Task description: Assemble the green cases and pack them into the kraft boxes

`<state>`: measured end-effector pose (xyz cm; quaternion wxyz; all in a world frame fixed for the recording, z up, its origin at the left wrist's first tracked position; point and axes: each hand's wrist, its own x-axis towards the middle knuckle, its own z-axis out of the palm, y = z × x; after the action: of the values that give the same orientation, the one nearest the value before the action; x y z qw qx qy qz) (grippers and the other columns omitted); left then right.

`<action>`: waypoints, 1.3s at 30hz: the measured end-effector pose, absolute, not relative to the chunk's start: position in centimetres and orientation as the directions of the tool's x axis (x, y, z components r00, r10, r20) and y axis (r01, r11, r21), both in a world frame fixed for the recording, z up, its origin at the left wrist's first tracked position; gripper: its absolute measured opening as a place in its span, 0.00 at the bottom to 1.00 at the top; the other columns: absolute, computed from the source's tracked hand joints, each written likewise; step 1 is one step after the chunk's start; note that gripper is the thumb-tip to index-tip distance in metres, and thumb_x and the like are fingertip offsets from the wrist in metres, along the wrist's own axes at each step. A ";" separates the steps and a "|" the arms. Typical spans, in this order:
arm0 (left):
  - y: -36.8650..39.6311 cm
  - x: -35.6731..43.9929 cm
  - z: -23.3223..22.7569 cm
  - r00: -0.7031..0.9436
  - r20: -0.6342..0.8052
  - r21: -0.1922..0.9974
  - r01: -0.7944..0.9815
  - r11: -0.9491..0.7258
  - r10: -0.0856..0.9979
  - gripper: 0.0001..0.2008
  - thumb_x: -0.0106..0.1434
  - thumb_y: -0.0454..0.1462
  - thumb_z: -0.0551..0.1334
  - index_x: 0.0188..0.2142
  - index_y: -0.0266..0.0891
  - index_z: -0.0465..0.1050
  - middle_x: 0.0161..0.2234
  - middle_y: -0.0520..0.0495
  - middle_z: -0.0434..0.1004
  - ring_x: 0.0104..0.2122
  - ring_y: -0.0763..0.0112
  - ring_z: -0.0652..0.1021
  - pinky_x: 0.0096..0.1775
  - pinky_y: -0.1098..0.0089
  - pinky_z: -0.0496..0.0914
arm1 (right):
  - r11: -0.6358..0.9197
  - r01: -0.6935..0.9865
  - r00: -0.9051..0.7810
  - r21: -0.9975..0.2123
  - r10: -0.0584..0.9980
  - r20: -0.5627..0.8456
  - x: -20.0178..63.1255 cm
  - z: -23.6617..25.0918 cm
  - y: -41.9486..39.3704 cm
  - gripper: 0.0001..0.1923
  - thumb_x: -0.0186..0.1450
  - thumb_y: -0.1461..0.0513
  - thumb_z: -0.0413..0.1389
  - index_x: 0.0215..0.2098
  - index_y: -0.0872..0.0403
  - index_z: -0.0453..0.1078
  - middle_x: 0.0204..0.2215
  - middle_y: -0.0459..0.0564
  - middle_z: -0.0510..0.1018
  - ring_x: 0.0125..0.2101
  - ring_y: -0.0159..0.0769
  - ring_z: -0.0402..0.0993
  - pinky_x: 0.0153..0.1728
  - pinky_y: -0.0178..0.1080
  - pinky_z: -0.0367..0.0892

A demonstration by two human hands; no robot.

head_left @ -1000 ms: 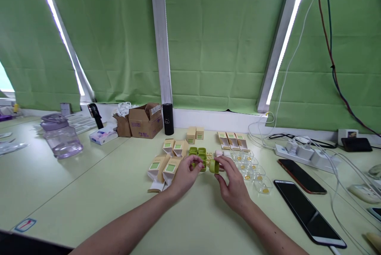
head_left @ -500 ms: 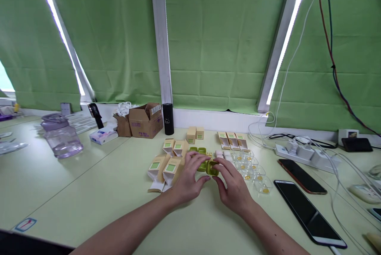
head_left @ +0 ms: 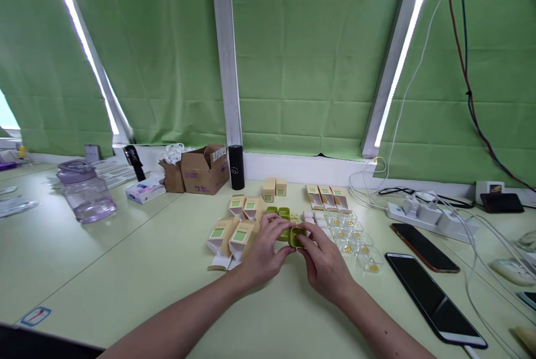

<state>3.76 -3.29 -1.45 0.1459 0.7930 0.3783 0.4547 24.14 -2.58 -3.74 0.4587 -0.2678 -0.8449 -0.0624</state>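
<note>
We are gripping a small green cup (head_left: 297,237) between both hands, just above or on the counter (head_left: 125,286); we cannot tell whether its underside is touching. Our left hand (head_left: 268,252) is closing its thumb and fingers on the cup's left side, and our right hand (head_left: 326,261) is holding the right side, a finger reaching over the rim into the hollow. The cup is tilting its open mouth toward us.

Just behind our left hand, more green cups (head_left: 278,212) are standing close together, our fingers partly hiding them. Beside them, tiny yellow pieces (head_left: 294,218) and pale blocks (head_left: 309,215) are lying in a cluster. To the right, clear containers (head_left: 347,234) with yellow spots are spreading out in rows. Left of our left hand, four cartons (head_left: 218,234) with green labels are lying with white flaps showing on the nearer ones. Farther back, two small boxes (head_left: 269,190) are standing side by side, and three open cartons (head_left: 326,197) are lining up to their right.
</note>
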 end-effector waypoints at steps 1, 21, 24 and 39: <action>-3.3 3.7 -1.5 0.298 0.616 0.572 0.467 -0.674 0.729 0.22 0.65 0.32 0.69 0.57 0.46 0.75 0.53 0.42 0.78 0.60 0.51 0.67 0.62 0.49 0.67 | 0.848 0.510 -0.437 -0.145 0.400 0.806 24.1 -3.7 -2.6 0.21 0.71 0.72 0.49 0.59 0.51 0.69 0.57 0.64 0.73 0.57 0.54 0.75 0.48 0.54 0.81; -3.4 3.9 -1.5 0.283 0.645 0.560 0.458 -0.691 0.710 0.21 0.66 0.33 0.70 0.57 0.44 0.75 0.53 0.41 0.78 0.60 0.52 0.68 0.61 0.49 0.69 | 0.854 0.512 -0.395 -0.096 0.333 0.856 24.1 -3.9 -2.4 0.20 0.70 0.74 0.51 0.56 0.53 0.71 0.57 0.64 0.75 0.56 0.51 0.76 0.48 0.51 0.80; -3.4 3.9 -1.4 0.284 0.656 0.550 0.454 -0.701 0.699 0.20 0.66 0.33 0.70 0.57 0.45 0.76 0.52 0.41 0.79 0.59 0.52 0.68 0.60 0.48 0.69 | 0.855 0.510 -0.400 -0.092 0.331 0.855 24.0 -3.9 -2.4 0.21 0.70 0.74 0.50 0.56 0.53 0.71 0.57 0.64 0.75 0.56 0.51 0.76 0.48 0.51 0.80; -3.3 3.6 -1.8 0.298 0.655 0.530 0.475 -0.702 0.695 0.26 0.67 0.36 0.69 0.63 0.45 0.69 0.55 0.39 0.76 0.60 0.50 0.66 0.59 0.47 0.70 | 0.847 0.452 -0.326 -0.281 0.450 0.832 24.1 -4.5 -2.3 0.17 0.73 0.69 0.51 0.57 0.51 0.69 0.58 0.61 0.77 0.61 0.49 0.74 0.58 0.52 0.76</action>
<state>3.57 -3.25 -1.83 0.1183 0.7967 0.3671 0.4653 24.11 -2.33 -4.47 0.5103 -0.2770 -0.8142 -0.0012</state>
